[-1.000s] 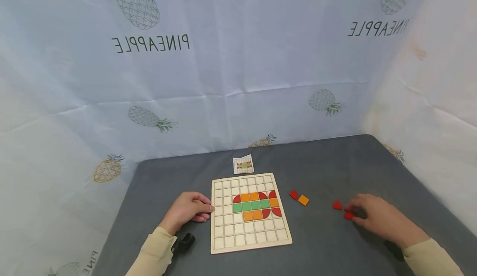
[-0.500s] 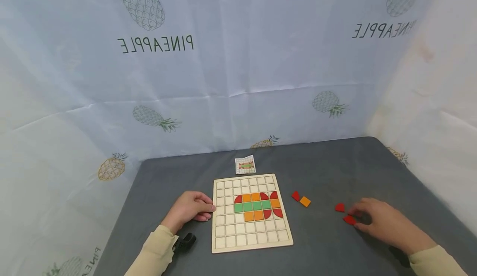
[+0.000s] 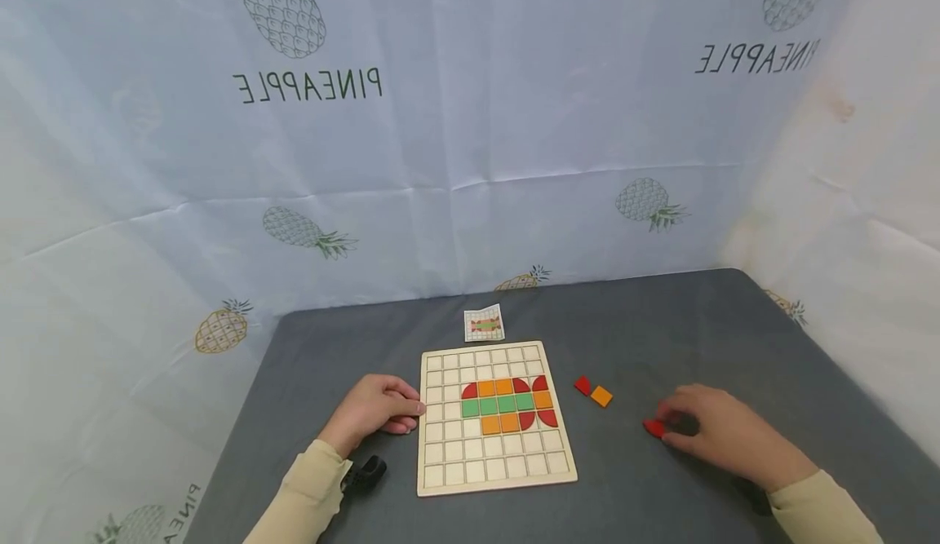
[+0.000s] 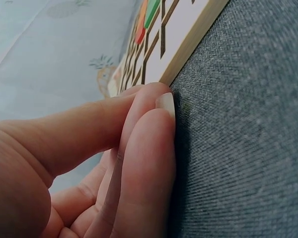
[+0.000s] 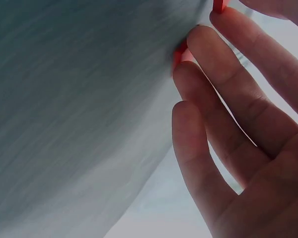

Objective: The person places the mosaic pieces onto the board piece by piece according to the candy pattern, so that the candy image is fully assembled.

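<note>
My left hand [image 3: 374, 407] lies at the left edge of a wooden grid board [image 3: 444, 475]. Its thumb and index finger pinch the board's edge, seen close in the left wrist view. Red rounded tiles, orange squares and green squares fill several cells of the board. Over at the right, my right hand [image 3: 723, 430] pinches a red rounded tile [image 3: 654, 428] between thumb and index finger, low over the table. In the right wrist view, a second red tile [image 5: 180, 52] shows behind the middle fingertips; the hand hides it in the head view.
A red tile [image 3: 583, 385] and an orange square tile [image 3: 601, 396] lie right of the board. Behind the board is a small pattern card [image 3: 484, 324]. The grey table [image 3: 352, 332] ends at a pineapple-print cloth [image 3: 411, 144] at the back and sides.
My right hand has moved left, carrying the red tile towards the board. The other loose red tile beside it is now covered in the head view. The left hand stays at the board.
</note>
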A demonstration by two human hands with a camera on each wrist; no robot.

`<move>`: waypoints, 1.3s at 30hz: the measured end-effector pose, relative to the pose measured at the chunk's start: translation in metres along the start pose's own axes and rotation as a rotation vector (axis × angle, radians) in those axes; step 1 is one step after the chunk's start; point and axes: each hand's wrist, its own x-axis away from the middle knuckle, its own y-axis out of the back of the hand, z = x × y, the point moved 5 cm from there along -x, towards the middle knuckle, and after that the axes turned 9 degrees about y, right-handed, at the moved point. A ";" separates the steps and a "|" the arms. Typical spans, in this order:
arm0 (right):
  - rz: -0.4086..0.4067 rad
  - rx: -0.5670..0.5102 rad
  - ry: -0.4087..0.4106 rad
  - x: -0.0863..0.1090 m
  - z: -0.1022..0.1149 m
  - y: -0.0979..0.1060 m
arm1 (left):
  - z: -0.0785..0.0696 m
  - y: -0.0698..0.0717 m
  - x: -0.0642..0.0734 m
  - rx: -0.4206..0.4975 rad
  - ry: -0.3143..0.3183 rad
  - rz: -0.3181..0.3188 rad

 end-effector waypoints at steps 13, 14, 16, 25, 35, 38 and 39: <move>-0.060 0.017 0.156 -0.107 0.102 -0.017 | -0.006 0.001 -0.001 0.012 -0.037 0.014; -0.058 0.010 0.176 -0.114 0.111 -0.021 | -0.006 0.000 -0.001 0.013 -0.040 0.014; -0.059 0.003 0.212 -0.126 0.126 -0.028 | -0.005 -0.002 -0.002 0.014 -0.042 0.018; -0.040 -0.017 0.306 -0.148 0.170 -0.059 | 0.001 -0.004 -0.001 0.031 -0.034 0.029; -0.064 0.029 0.348 -0.155 0.185 -0.058 | -0.004 0.001 0.001 0.031 -0.042 0.014; -0.043 0.045 0.350 -0.158 0.188 -0.061 | -0.002 0.002 0.001 0.026 -0.038 0.021; -0.035 0.046 0.349 -0.158 0.189 -0.063 | -0.001 0.002 0.001 0.028 -0.036 0.024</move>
